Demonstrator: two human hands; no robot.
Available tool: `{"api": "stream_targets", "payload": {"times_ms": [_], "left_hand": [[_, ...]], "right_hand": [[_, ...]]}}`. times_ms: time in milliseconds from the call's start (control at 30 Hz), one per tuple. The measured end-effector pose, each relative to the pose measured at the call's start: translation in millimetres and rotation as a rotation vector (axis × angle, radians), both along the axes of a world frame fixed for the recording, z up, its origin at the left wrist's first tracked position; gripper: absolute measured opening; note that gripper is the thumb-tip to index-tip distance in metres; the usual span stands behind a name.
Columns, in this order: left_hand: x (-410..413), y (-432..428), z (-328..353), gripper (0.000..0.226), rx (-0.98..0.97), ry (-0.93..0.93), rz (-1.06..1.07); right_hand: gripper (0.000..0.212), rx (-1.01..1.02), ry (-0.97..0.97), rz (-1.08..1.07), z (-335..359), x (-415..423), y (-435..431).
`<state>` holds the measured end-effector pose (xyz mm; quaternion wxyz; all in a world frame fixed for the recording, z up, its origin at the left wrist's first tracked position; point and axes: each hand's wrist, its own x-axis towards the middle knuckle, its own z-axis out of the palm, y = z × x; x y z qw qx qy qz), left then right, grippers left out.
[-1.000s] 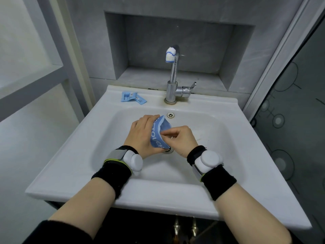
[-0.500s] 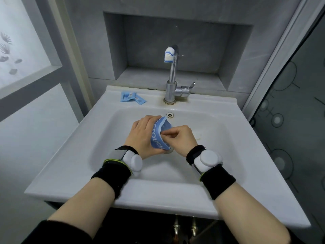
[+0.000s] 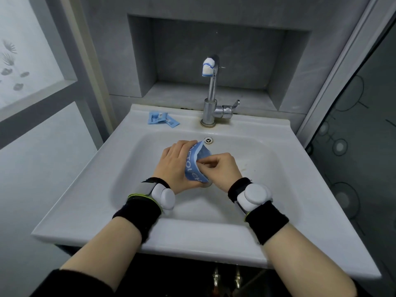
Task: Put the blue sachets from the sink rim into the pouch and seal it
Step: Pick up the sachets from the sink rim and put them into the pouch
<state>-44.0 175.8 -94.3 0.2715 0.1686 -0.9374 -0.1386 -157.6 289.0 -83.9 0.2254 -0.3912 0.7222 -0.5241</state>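
Over the middle of the basin I hold a blue pouch [image 3: 195, 166] with white lettering. My left hand [image 3: 175, 166] wraps round its left side and back. My right hand [image 3: 220, 168] pinches its right edge near the top with thumb and fingertips. Two blue sachets [image 3: 161, 119] lie overlapping on the back left of the sink rim [image 3: 137, 116], far from both hands. The inside of the pouch is hidden.
A chrome tap [image 3: 211, 99] with a side lever stands at the back centre of the white sink; its spout reaches over the basin above my hands. A grey wall niche sits behind it. A frosted window frame is at left, a dark glass door at right.
Both hands and the pouch stay nearly where they were. My right fingers shifted slightly along the pouch's edge. The sachets on the rim have not moved.
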Motion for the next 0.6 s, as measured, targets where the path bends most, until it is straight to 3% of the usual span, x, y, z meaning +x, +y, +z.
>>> {"api": "stream_targets", "payload": {"times_ms": [600], "left_hand": [[-2.7, -4.6, -7.2, 0.104, -0.029, 0.011, -0.041]], "right_hand": [[0.011, 0.017, 0.026, 0.022, -3.4, -0.6, -0.7]]}}
